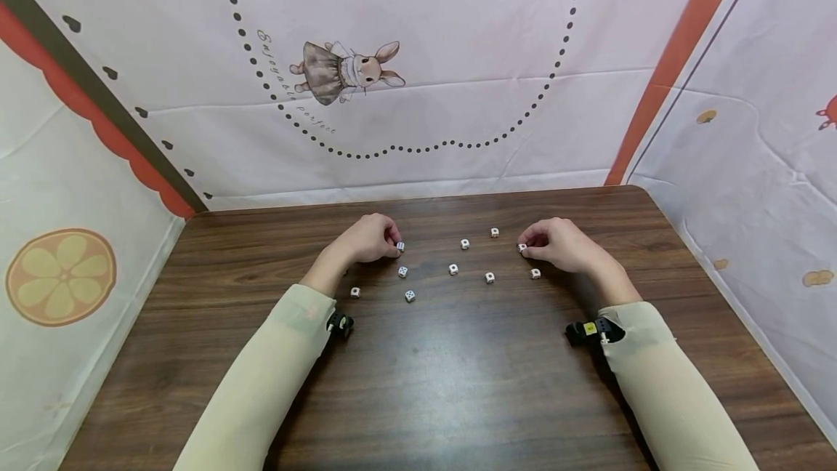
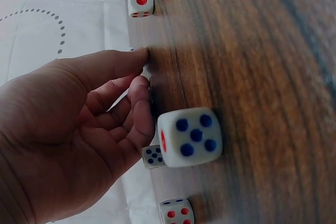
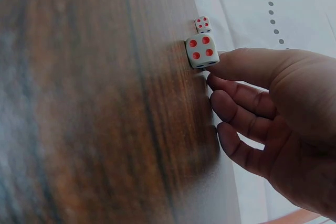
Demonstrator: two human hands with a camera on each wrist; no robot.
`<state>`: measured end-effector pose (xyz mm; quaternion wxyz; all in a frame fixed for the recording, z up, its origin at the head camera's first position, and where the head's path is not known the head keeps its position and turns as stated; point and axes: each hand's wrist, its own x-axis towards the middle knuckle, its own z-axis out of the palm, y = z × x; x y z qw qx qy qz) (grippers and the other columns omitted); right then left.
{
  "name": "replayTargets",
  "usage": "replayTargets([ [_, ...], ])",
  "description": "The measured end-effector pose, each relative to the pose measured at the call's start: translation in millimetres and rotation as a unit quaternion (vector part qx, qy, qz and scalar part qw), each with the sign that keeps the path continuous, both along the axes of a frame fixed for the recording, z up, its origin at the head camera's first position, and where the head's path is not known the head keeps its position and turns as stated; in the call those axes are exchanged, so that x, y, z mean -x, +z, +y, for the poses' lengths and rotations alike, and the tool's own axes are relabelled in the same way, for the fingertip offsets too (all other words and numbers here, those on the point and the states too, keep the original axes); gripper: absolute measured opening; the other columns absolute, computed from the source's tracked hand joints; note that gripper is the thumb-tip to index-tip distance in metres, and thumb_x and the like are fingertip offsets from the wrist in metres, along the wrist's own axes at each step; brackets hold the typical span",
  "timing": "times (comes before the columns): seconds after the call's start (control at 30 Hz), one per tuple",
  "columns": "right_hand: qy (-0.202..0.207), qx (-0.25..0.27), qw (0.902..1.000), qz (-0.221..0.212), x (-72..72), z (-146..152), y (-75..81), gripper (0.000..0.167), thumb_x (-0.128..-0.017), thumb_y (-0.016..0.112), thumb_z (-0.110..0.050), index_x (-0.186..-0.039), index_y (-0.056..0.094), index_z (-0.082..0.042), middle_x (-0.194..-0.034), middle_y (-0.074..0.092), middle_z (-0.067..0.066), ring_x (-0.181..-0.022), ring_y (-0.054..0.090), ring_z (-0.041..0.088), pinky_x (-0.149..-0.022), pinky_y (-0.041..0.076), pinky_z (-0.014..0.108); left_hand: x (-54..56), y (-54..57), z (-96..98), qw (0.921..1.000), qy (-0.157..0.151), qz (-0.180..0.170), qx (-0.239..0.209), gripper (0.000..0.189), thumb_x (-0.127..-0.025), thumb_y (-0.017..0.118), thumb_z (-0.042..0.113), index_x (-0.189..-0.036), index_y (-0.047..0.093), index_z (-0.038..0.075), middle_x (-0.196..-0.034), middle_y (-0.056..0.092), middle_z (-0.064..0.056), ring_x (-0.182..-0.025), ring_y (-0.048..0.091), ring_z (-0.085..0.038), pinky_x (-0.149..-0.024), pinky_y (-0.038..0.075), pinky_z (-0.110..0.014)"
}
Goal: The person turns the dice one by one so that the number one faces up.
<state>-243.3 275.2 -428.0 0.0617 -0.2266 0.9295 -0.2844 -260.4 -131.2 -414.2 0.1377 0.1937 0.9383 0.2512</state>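
At the far side of the table, my left hand (image 1: 368,240) pinches a small white die (image 1: 401,246) between thumb and fingertips. In the left wrist view the thumb covers most of that die; a larger-looking die (image 2: 190,137) with five blue pips stands nearer the camera. My right hand (image 1: 564,246), further right, holds another white die (image 1: 522,247) at the tips of thumb and forefinger. A die (image 1: 535,274) lies just below this hand. Beside the thumb in the right wrist view is a die (image 3: 202,51) showing four red pips.
Several more dice lie between the hands, among them one die (image 1: 465,244) near the middle and one (image 1: 495,232) farther back. Another die (image 1: 355,292) sits by the left wrist. The brown wooden table (image 1: 418,384) ends at a printed cloth (image 1: 458,122) behind.
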Motion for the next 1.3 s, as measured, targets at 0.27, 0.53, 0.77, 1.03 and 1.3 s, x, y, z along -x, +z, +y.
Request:
replayTargets([
  [0.27,0.000,-0.002,1.0000,0.000,0.0,-0.1,0.0,0.009,-0.095,0.080,-0.008,-0.104,0.080,-0.008,-0.095,0.076,-0.001,-0.087,0.065,0.018,-0.082,0.052,0.043,0.1,0.0,0.1,0.9999,-0.008,0.008,-0.005,0.024,-0.087,0.085,0.009,-0.107,0.074,0.004,-0.086,0.067,-0.001,-0.080,0.060,-0.017,-0.082,0.049,-0.035],
  [0.53,0.000,-0.003,1.0000,0.001,-0.4,0.0,0.4,0.009,-0.095,0.080,-0.009,-0.104,0.080,-0.009,-0.096,0.076,-0.001,-0.088,0.065,0.018,-0.082,0.052,0.043,1.4,-4.6,3.6,0.9992,-0.025,0.028,-0.014,0.029,-0.085,0.086,0.008,-0.111,0.074,0.005,-0.092,0.067,-0.004,-0.087,0.062,-0.019,-0.088,0.049,-0.037],
  [0.77,0.001,-0.003,1.0000,0.002,-0.7,0.1,0.5,0.009,-0.095,0.080,-0.008,-0.104,0.080,-0.008,-0.095,0.076,-0.001,-0.088,0.065,0.018,-0.082,0.052,0.043,0.5,-4.8,4.5,0.9991,-0.024,0.032,-0.014,0.024,-0.087,0.086,0.010,-0.107,0.074,0.007,-0.091,0.066,-0.003,-0.087,0.061,-0.018,-0.087,0.049,-0.037],
  [1.03,0.001,-0.002,1.0000,0.000,-0.5,-0.2,0.6,0.010,-0.095,0.080,-0.008,-0.104,0.080,-0.008,-0.094,0.075,-0.002,-0.087,0.065,0.018,-0.082,0.052,0.042,-0.8,-5.3,4.5,0.9986,-0.027,0.044,-0.012,0.012,-0.090,0.084,0.010,-0.098,0.075,0.009,-0.087,0.065,-0.001,-0.083,0.059,-0.018,-0.083,0.049,-0.037],
  [1.3,0.001,-0.003,1.0000,0.002,-0.1,-0.5,0.7,0.009,-0.095,0.079,-0.008,-0.104,0.080,-0.007,-0.095,0.076,0.000,-0.088,0.066,0.019,-0.082,0.052,0.043,-0.5,-6.2,3.7,0.9988,-0.015,0.037,-0.027,0.012,-0.090,0.085,0.012,-0.095,0.074,0.011,-0.086,0.065,0.000,-0.083,0.059,-0.017,-0.083,0.048,-0.037],
])
